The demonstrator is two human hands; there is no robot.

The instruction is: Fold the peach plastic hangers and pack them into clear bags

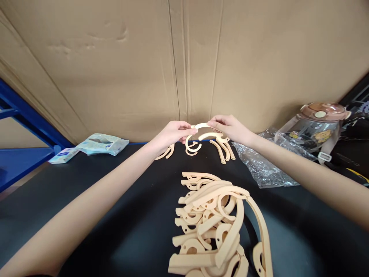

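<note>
Writing: print on the packet (pixel 102 144) and the bottle (pixel 317 129) is too small for me to read.
Left hand (pixel 173 134): arm stretching forward, I am pinching one end of the curved beige piece (pixel 201 125).
Right hand (pixel 230 129): I am pinching the other end.
Piece: hanging over the far edge of the black table (pixel 86 200), beyond the pile (pixel 213 223).
Room: cardboard wall (pixel 115 77) standing behind.

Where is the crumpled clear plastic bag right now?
Head view, right of centre: the clear plastic bag lies on the black table between the brown-lidded bottle and the curved tan piece pinched by the left hand and right hand.
</note>
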